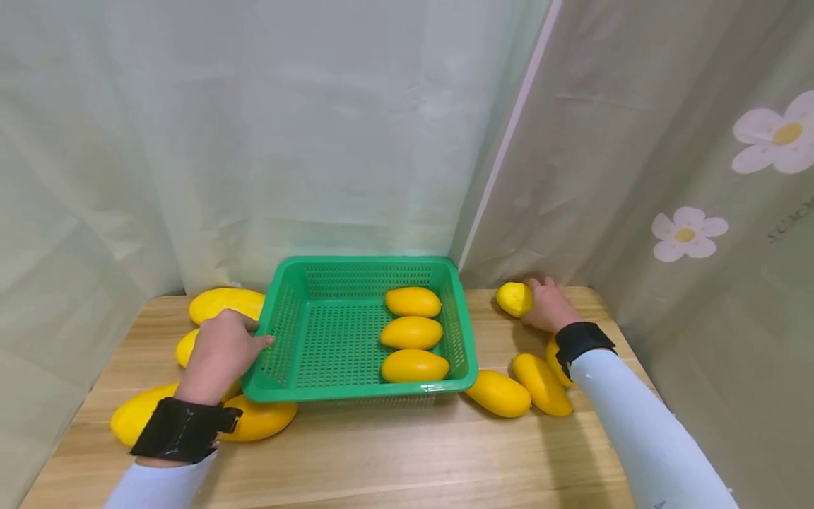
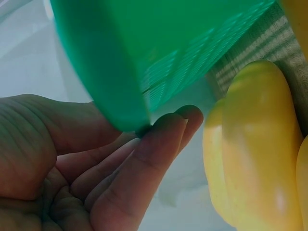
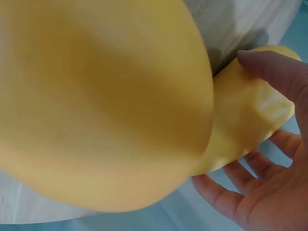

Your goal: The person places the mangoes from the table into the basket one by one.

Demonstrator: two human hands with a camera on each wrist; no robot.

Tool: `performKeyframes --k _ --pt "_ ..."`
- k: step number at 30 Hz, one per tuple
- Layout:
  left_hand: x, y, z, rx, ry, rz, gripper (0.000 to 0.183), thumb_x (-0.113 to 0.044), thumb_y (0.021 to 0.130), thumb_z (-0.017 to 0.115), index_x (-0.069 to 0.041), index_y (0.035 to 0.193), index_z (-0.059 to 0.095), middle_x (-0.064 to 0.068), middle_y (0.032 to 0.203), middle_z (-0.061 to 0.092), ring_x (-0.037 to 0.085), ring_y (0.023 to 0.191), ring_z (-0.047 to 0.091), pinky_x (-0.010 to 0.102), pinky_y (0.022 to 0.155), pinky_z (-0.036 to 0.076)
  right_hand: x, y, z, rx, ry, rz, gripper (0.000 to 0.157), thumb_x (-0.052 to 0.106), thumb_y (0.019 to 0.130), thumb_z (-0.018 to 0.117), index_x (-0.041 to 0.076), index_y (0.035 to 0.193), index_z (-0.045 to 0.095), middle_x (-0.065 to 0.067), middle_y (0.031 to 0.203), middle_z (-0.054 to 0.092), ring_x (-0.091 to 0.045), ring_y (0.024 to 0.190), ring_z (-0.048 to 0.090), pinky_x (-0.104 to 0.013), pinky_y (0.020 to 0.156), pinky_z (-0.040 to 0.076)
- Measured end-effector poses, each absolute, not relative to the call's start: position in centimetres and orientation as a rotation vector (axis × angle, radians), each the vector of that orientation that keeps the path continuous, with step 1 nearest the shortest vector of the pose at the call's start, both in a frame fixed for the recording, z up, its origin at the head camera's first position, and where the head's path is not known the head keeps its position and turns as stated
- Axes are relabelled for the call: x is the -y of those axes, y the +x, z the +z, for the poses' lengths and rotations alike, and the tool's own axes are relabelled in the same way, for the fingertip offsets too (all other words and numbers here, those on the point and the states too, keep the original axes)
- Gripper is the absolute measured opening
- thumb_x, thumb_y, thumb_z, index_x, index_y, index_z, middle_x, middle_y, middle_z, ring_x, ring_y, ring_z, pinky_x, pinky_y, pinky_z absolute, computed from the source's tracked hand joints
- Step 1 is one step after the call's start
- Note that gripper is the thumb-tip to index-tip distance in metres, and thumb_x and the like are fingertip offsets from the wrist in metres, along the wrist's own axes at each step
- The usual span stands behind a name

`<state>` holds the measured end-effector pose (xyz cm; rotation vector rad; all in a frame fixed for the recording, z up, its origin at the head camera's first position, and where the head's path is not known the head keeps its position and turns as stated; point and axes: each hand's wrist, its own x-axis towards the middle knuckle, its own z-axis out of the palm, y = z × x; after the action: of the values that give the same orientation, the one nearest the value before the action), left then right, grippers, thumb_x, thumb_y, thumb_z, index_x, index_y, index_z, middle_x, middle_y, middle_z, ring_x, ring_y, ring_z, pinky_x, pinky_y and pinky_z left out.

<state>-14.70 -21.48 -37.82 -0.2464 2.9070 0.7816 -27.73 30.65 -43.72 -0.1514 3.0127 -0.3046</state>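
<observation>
My left hand (image 1: pixel 222 350) pinches the left rim of a green plastic basket (image 1: pixel 362 394), thumb on top. In the left wrist view the fingertips (image 2: pixel 161 130) curl under that rim. Inside the basket, three yellow mangoes (image 1: pixel 412 332) lie in a column along the right side. At the back right of the table, my right hand (image 1: pixel 550 307) holds another mango (image 1: pixel 514 300) by its right side. The right wrist view shows the thumb on one side of this mango (image 3: pixel 255 108) and the fingers along the other; a nearer mango (image 3: pixel 106 106) hides part of it.
Right of the basket, more mangoes (image 1: pixel 542 385) lie on the wooden table (image 1: pixel 407 452), one partly behind the right wrist. Several others (image 1: pixel 227 305) lie left of the basket, around the left hand and forearm. Pale curtains (image 1: pixel 356 141) hang behind the table and along its sides.
</observation>
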Motion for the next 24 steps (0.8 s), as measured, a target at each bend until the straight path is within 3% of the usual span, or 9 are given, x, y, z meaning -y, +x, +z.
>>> performKeyframes --k 13,24 --pt "21.1 -14.9 -37.9 -2.912 -0.237 0.826 0.042 -0.023 0.083 0.070 0.012 0.106 0.064 0.016 0.080 0.065 0.023 0.064 0.056 0.027 0.052 0.043 -30.1 -26.5 -44.0 -3.088 -0.232 -0.406 0.079 0.024 0.065 0.082 0.003 0.130 0.041 -0.022 0.116 0.055 -0.038 0.103 0.055 -0.053 0.093 0.043" --pt "21.7 -14.6 -38.0 -2.923 -0.231 0.825 0.043 -0.023 0.083 0.070 0.012 0.106 0.064 0.017 0.080 0.064 0.024 0.064 0.056 0.027 0.052 0.042 -25.2 -24.9 -39.8 -3.234 -0.350 -0.447 0.081 0.036 0.066 0.081 0.011 0.133 0.043 -0.013 0.120 0.058 -0.032 0.101 0.058 -0.049 0.085 0.047"
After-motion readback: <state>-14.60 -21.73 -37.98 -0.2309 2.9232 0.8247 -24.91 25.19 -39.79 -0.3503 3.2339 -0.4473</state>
